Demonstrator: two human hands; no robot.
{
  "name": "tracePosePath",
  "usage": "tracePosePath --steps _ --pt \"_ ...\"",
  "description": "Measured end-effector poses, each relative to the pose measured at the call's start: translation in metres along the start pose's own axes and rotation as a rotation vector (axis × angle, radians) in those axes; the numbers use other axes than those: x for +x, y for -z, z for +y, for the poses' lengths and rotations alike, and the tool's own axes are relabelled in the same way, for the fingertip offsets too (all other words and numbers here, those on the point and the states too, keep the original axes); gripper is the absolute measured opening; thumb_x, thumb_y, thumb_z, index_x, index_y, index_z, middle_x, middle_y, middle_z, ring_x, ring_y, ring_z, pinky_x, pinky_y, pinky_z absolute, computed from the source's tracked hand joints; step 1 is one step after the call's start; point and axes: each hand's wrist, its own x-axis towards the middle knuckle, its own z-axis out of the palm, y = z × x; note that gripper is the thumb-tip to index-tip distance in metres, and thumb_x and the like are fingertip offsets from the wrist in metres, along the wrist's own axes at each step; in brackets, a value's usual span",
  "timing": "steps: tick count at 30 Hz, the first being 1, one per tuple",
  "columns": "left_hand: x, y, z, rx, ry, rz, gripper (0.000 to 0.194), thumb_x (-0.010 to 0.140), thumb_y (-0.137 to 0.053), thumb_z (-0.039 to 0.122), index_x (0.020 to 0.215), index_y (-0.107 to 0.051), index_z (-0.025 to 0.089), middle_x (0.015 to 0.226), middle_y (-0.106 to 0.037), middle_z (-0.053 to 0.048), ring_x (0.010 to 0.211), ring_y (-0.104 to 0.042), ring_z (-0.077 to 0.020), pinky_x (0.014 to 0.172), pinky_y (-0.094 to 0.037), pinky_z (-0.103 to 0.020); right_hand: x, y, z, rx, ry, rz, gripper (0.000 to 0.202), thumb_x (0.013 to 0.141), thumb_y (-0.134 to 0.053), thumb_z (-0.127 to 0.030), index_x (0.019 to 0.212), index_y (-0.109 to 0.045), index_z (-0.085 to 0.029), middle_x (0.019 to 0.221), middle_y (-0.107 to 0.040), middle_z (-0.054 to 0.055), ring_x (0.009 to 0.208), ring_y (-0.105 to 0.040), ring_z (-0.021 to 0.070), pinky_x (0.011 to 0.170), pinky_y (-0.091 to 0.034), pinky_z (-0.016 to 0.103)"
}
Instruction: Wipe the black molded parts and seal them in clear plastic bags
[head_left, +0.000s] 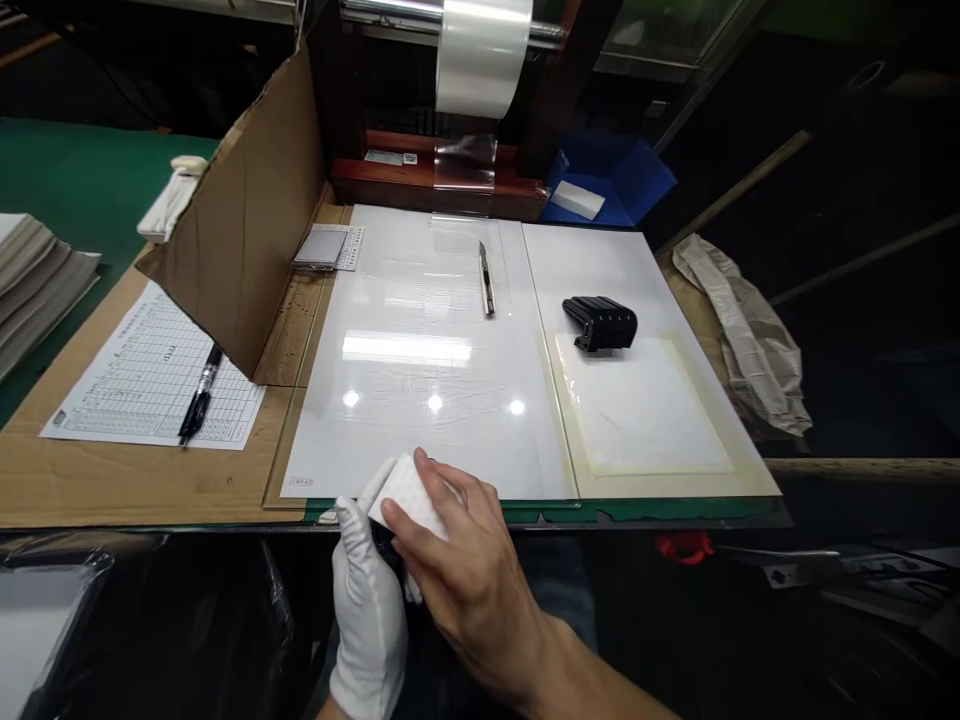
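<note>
In a white glove, my left hand [367,605] is closed at the table's front edge, its thumb up. A bit of something dark shows between it and my right hand; most of that thing is hidden. My bare right hand [469,560] grips a white textured pad [409,493] between thumb and fingers, pressed toward the gloved palm. Beyond the hands lies a glossy white sheet under clear film [420,300], with a utility knife [487,280] on it. Off to the right, a black ribbed plastic part [602,322] rests on a second white sheet [645,410].
A film roll [484,55] hangs at the back, its strip reaching down to the sheet. At left stand a cardboard partition [247,210], a printed form [150,375] and a pen [201,395]. A blue bin [619,185] sits at back right, near a crumpled bag [746,330].
</note>
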Motion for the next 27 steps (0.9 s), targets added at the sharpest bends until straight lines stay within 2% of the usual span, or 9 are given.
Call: tracePosePath --steps 4,7,12,14,17,20,22,24,27 --pt "-0.002 -0.002 0.000 0.014 0.072 -0.061 0.069 0.096 -0.035 0.072 0.125 -0.067 0.019 0.050 -0.050 0.005 0.038 -0.040 -0.0095 0.039 -0.035 -0.019 0.000 -0.001 -0.001 -0.042 -0.088 0.072 0.038 0.098 -0.054 -0.014 0.133 -0.063 -0.025 0.149 -0.053 0.019 0.125 -0.053 0.0310 0.091 -0.053 0.052" --pt "-0.001 0.001 -0.003 0.101 0.028 -0.044 0.057 0.095 -0.046 0.066 0.118 -0.069 0.019 0.054 -0.054 0.004 0.043 -0.044 -0.0097 0.044 -0.041 -0.019 0.000 -0.003 0.003 -0.031 -0.050 0.041 0.039 0.098 -0.054 -0.015 0.134 -0.064 -0.026 0.151 -0.051 0.019 0.127 -0.052 0.0319 0.090 -0.054 0.052" --pt "0.004 0.016 0.008 0.212 0.060 -0.210 0.057 0.099 -0.041 0.063 0.127 -0.064 0.019 0.049 -0.052 0.005 0.039 -0.040 -0.0090 0.039 -0.034 -0.018 0.000 0.011 0.021 0.039 -0.210 0.078 0.036 0.101 -0.052 -0.021 0.134 -0.065 -0.029 0.155 -0.048 0.015 0.133 -0.050 0.0330 0.100 -0.049 0.062" --pt "0.006 0.026 0.020 0.225 0.058 -0.248 0.057 0.098 -0.042 0.062 0.128 -0.064 0.019 0.047 -0.052 0.005 0.038 -0.040 -0.0089 0.041 -0.036 -0.018 0.004 0.026 0.023 0.297 -0.377 -0.013 0.038 0.101 -0.055 -0.033 0.139 -0.060 -0.035 0.155 -0.048 0.009 0.140 -0.047 0.0300 0.111 -0.043 0.062" --pt "0.010 0.041 0.037 0.248 0.115 -0.433 0.061 0.096 -0.047 0.063 0.137 -0.061 0.020 0.038 -0.048 0.005 0.032 -0.036 -0.0099 0.038 -0.033 -0.019 0.013 0.049 0.017 0.868 -0.615 -0.342 0.043 0.098 -0.058 -0.050 0.138 -0.060 -0.035 0.146 -0.059 0.004 0.139 -0.052 0.0264 0.121 -0.035 0.056" --pt "0.013 0.049 0.046 0.306 0.210 -0.580 0.068 0.088 -0.060 0.063 0.138 -0.062 0.018 0.032 -0.045 0.005 0.026 -0.032 -0.0103 0.034 -0.034 -0.021 0.020 0.063 0.009 1.219 -0.655 -0.595 0.043 0.095 -0.062 -0.051 0.132 -0.067 -0.028 0.134 -0.068 0.005 0.132 -0.059 0.0269 0.121 -0.035 0.051" --pt "0.013 0.047 0.047 0.282 0.230 -0.472 0.069 0.083 -0.065 0.065 0.133 -0.067 0.018 0.032 -0.045 0.005 0.025 -0.035 -0.0115 0.034 -0.039 -0.023 0.021 0.065 0.007 1.242 -0.652 -0.596 0.045 0.093 -0.066 -0.050 0.133 -0.066 -0.027 0.136 -0.067 0.005 0.134 -0.057 0.0266 0.122 -0.033 0.049" --pt "0.010 0.041 0.048 0.215 0.217 -0.302 0.067 0.080 -0.067 0.067 0.128 -0.071 0.020 0.040 -0.055 0.001 0.031 -0.047 -0.0151 0.035 -0.044 -0.025 0.021 0.064 0.006 1.221 -0.676 -0.570 0.047 0.092 -0.067 -0.050 0.133 -0.065 -0.026 0.138 -0.065 0.005 0.135 -0.055 0.0271 0.122 -0.032 0.049" --pt "0.005 0.031 0.050 0.168 0.123 -0.210 0.059 0.070 -0.078 0.063 0.113 -0.078 0.023 0.078 -0.077 -0.008 0.068 -0.073 -0.0241 0.048 -0.056 -0.025 0.020 0.064 0.006 1.197 -0.656 -0.577 0.049 0.091 -0.068 -0.053 0.132 -0.066 -0.026 0.136 -0.067 0.006 0.133 -0.058 0.0276 0.121 -0.034 0.049"
